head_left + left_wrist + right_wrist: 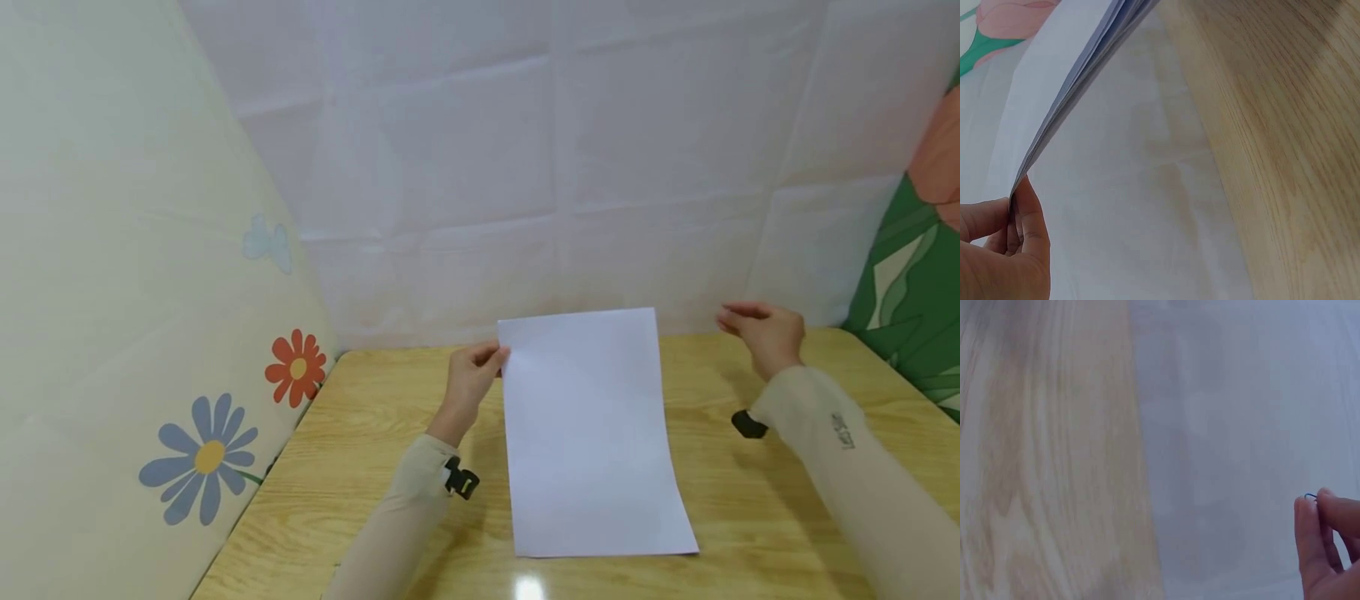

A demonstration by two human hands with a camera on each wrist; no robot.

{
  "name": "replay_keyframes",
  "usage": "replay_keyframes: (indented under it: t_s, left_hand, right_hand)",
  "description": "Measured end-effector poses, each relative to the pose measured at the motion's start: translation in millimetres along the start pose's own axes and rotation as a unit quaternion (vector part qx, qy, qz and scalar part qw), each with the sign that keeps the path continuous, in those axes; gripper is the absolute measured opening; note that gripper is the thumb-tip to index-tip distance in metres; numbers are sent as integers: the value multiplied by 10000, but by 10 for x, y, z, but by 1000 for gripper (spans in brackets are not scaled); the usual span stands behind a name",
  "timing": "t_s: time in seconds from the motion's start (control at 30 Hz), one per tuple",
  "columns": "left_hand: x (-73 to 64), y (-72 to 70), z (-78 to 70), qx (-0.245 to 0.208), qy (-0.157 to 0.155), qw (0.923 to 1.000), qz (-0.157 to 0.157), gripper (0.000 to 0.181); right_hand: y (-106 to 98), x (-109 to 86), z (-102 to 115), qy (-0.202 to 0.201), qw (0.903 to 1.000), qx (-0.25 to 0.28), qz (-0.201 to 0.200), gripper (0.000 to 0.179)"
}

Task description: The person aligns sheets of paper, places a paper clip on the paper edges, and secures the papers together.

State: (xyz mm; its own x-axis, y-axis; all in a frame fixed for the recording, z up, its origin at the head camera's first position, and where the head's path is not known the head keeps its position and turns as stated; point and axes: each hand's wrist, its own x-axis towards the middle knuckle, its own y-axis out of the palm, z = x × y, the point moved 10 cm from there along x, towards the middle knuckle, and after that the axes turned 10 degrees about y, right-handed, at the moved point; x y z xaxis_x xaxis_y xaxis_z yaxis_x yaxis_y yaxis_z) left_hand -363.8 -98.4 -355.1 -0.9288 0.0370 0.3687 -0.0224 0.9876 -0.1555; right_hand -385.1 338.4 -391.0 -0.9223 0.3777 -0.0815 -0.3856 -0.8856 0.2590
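My left hand [471, 383] pinches a stack of white paper sheets [588, 433] at the upper left edge and holds it upright over the table. In the left wrist view, the edges of several sheets [1079, 78] fan slightly apart away from the thumb and fingers. To the right of the paper, my right hand [771, 335] is raised and apart from it. Between its thumb and fingertips it pinches a small blue paper clip [1310, 495]. Only a curved bit of blue wire shows; the fingers hide the rest.
A wood-grain table [360, 467] lies beneath both hands. A creased white cloth [450, 167] hangs behind it. On the left is a cream cloth with printed flowers [210, 458]; a green floral cloth [911, 292] hangs at the right.
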Motion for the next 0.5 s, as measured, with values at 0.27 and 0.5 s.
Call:
replay_keyframes:
  t_s: [0.27, 0.5]
  left_hand:
    - [-2, -3, -25, -83, 86, 9999, 4, 25]
    - [-14, 3, -31, -45, 15, 10000, 14, 24]
  right_hand:
    - [178, -116, 159, -137, 9999, 88, -21, 10]
    - [306, -236, 286, -453, 9969, 639, 84, 16]
